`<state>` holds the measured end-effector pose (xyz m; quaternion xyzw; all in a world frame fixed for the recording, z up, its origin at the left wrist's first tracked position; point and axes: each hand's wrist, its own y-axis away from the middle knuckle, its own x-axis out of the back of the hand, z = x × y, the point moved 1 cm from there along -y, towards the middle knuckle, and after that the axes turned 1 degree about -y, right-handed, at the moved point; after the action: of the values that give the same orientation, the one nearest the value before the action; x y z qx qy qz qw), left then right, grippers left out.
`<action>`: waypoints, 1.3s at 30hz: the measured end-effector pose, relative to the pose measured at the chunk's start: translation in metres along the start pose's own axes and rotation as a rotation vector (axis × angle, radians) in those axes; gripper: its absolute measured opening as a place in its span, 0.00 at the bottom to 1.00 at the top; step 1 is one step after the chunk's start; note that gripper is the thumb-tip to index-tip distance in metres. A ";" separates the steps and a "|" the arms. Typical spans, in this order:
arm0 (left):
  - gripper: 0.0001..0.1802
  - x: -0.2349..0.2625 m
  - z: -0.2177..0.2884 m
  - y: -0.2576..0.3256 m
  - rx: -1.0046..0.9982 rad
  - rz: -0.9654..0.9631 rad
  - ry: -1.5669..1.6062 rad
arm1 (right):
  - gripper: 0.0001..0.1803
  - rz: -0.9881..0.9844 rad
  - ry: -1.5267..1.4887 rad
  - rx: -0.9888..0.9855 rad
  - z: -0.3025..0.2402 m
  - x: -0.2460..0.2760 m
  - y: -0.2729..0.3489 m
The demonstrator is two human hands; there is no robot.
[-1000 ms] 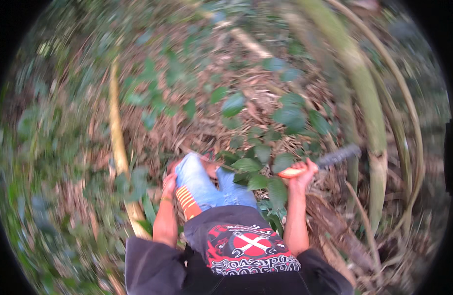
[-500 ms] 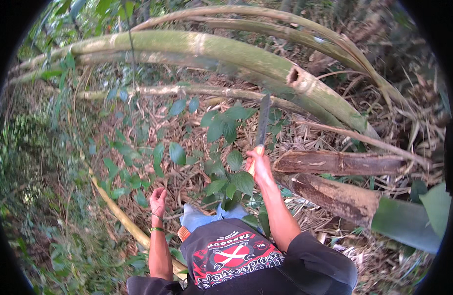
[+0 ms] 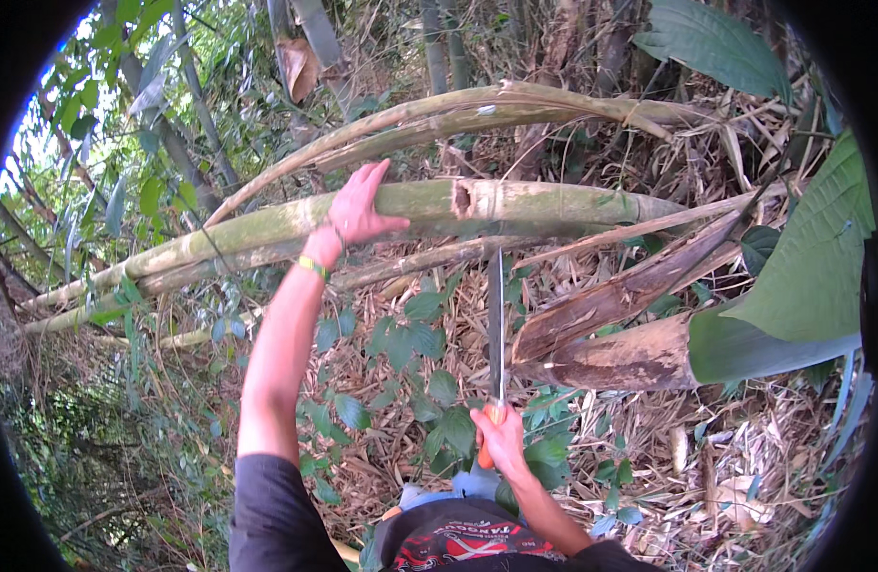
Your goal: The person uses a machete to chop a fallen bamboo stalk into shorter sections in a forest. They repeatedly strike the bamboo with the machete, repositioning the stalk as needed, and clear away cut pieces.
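A thick green bamboo stem [image 3: 553, 202] is lying almost level across the thicket, leaning down toward the left, with a notch [image 3: 461, 198] already opening in its upper side. Above the stem a thinner pale cane [image 3: 477, 107] is arching, and below the stem, to the right, a split brown stump [image 3: 620, 357] is jutting out beside a broad green leaf [image 3: 801, 286]. Dry leaf litter [image 3: 706, 448] is covering the ground beneath the stem. The left hand [image 3: 358, 208] is curling over the stem just left of the notch, fingers wrapping its top. The right hand [image 3: 501, 440] is closing around the orange handle of a long machete [image 3: 496, 324], whose blade is pointing up toward the stem's underside near the notch. The stem is looking heavy, stiff and smooth-skinned, probably slippery; gripping it well clear of the notch, where the wall stays whole, seems soundest.
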<state>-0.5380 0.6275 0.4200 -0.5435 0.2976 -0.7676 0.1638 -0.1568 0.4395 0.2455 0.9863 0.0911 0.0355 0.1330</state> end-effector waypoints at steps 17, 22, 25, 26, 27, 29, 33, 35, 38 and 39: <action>0.43 -0.071 -0.040 -0.053 0.340 -0.545 -0.266 | 0.15 0.072 0.108 0.192 -0.041 0.022 -0.012; 0.44 -0.043 -0.012 -0.037 0.395 -0.430 -0.291 | 0.13 0.096 0.006 0.227 -0.051 0.017 0.004; 0.44 -0.054 -0.028 -0.056 0.440 -0.480 -0.257 | 0.13 0.081 -0.012 0.186 -0.060 0.018 -0.010; 0.44 -0.064 -0.050 -0.056 0.427 -0.482 -0.277 | 0.13 0.064 0.003 0.183 -0.063 0.017 -0.016; 0.43 -0.071 -0.054 -0.066 0.387 -0.489 -0.278 | 0.13 0.080 0.020 0.182 -0.065 0.018 -0.022; 0.35 -0.073 -0.069 -0.072 0.402 -0.599 -0.169 | 0.14 0.095 0.050 0.188 -0.067 0.017 -0.034; 0.32 -0.056 -0.060 -0.074 0.577 -0.716 0.005 | 0.13 0.078 -0.014 0.177 -0.086 0.010 -0.048; 0.41 -0.044 -0.042 -0.074 0.624 -0.713 0.073 | 0.12 0.046 -0.091 0.157 -0.083 0.009 -0.055; 0.41 -0.031 0.002 -0.079 0.657 -0.667 -0.045 | 0.12 0.027 -0.087 0.222 -0.092 0.012 -0.065; 0.38 -0.026 -0.003 -0.067 0.626 -0.648 -0.063 | 0.11 0.018 -0.071 0.233 -0.092 0.005 -0.060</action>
<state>-0.5268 0.6947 0.4431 -0.5559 -0.1396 -0.8155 0.0802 -0.1703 0.5207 0.3182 0.9965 0.0811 -0.0091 0.0201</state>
